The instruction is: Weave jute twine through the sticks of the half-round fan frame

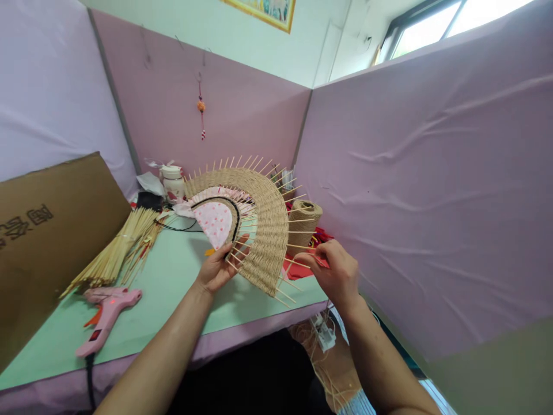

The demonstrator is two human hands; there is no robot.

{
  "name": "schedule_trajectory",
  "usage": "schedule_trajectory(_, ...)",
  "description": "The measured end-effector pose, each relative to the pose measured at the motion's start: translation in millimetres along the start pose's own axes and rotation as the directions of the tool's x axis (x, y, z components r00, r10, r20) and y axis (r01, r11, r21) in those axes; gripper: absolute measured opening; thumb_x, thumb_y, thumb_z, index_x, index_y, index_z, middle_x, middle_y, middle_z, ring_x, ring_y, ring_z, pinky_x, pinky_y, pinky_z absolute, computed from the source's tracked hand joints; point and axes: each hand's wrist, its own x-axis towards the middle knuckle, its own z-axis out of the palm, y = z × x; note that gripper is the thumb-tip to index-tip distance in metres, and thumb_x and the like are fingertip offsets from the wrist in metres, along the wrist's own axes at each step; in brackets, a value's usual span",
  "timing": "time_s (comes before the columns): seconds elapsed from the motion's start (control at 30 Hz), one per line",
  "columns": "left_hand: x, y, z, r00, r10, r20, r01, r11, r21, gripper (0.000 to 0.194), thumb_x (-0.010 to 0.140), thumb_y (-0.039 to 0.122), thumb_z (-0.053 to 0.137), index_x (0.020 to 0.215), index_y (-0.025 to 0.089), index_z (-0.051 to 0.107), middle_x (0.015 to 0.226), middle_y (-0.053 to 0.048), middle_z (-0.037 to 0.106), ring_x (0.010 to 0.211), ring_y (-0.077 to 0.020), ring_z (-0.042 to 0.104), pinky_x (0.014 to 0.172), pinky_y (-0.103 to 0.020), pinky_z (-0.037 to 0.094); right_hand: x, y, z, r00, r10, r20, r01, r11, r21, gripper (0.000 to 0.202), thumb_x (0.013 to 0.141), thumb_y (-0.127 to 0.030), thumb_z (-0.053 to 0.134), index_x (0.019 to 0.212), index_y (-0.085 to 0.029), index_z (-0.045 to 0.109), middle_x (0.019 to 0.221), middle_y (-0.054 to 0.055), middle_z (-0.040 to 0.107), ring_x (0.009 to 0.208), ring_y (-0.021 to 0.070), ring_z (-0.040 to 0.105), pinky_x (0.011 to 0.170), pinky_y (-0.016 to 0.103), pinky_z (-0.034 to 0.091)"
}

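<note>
A fan-shaped woven piece (270,230) is held up over the table, with thin sticks poking out all along its outer edge. Its inner part is a pink dotted fabric panel (215,223) with a black rim. My left hand (220,268) grips the piece at its lower inner corner, fingers behind it and thumb in front. At the lower right edge my right hand (330,268) is closed at the stick ends, its fingertips pinched around one of them. Whether it also holds cord is too small to tell.
On the green table (159,311) lie a pink glue gun (108,314) and a bundle of sticks (114,248). A twine roll (305,222) stands behind the woven piece, a white jar (173,181) at the back. Cardboard (52,230) leans left; a power strip (324,333) hangs below.
</note>
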Motion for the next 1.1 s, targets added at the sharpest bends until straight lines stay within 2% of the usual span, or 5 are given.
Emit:
schedule_trajectory(0.3, 0.3, -9.0, -4.8, 1.0, -0.001, 0.004, 0.002, 0.996, -0.086, 0.048, 0.096, 0.012, 0.034, 0.143, 0.012, 0.039, 0.109, -0.009, 0.073, 0.091, -0.0158, 0.072, 0.082, -0.024, 0.056, 12.5, -5.8, 4.7, 0.998, 0.046, 0.048, -0.054, 0.983, 0.176, 0.02, 0.086, -0.035, 0.066, 0.099, -0.021, 0.06, 0.073, 0.0, 0.064, 0.061, 0.0123, 0.058, 0.059, 0.024, 0.046)
schedule_trajectory(0.43, -2.6, -21.1, -5.2, 0.999, -0.034, 0.015, 0.035, 0.993, -0.116, 0.047, 0.095, 0.012, 0.036, 0.142, 0.011, 0.041, 0.107, -0.01, 0.073, 0.092, -0.0161, 0.072, 0.083, -0.024, 0.056, 19.5, -7.1, 7.4, 0.986, -0.022, 0.168, -0.025, 0.962, 0.272, 0.008, 0.09, -0.025, 0.06, 0.084, -0.021, 0.062, 0.072, 0.0, 0.065, 0.063, 0.0116, 0.059, 0.061, 0.023, 0.046)
schedule_trajectory(0.7, -7.5, -30.0, -6.9, 0.999, -0.026, 0.025, 0.031, 0.979, -0.203, 0.039, 0.095, 0.012, 0.037, 0.131, 0.01, 0.053, 0.108, -0.011, 0.073, 0.094, -0.0155, 0.071, 0.086, -0.024, 0.055, 18.8, -6.0, 10.8, 0.989, -0.013, 0.147, -0.033, 0.95, 0.309, 0.01, 0.089, -0.021, 0.061, 0.079, -0.019, 0.062, 0.068, -0.001, 0.06, 0.06, 0.0108, 0.056, 0.057, 0.023, 0.043)
schedule_trajectory(0.93, -5.5, -28.5, -7.8, 1.0, -0.017, 0.015, 0.02, 0.975, -0.221, 0.035, 0.097, 0.018, 0.036, 0.121, 0.006, 0.058, 0.095, -0.013, 0.074, 0.085, -0.0163, 0.072, 0.079, -0.026, 0.056, 43.9, -9.2, 21.1, 0.981, -0.113, 0.157, 0.056, 0.943, 0.329, 0.011, 0.09, -0.024, 0.06, 0.08, -0.02, 0.06, 0.069, 0.0, 0.06, 0.062, 0.0117, 0.056, 0.06, 0.023, 0.042)
schedule_trajectory(1.1, -5.5, -27.1, -2.2, 0.996, 0.019, -0.088, -0.04, 0.97, -0.242, 0.031, 0.097, 0.017, 0.035, 0.104, 0.006, 0.063, 0.084, -0.012, 0.074, 0.076, -0.0151, 0.072, 0.073, -0.024, 0.057, 58.2, -8.9, 29.7, 0.969, -0.142, 0.203, 0.071, 0.944, 0.322, 0.014, 0.091, -0.024, 0.058, 0.078, -0.019, 0.06, 0.07, 0.001, 0.062, 0.064, 0.0126, 0.056, 0.062, 0.024, 0.043)
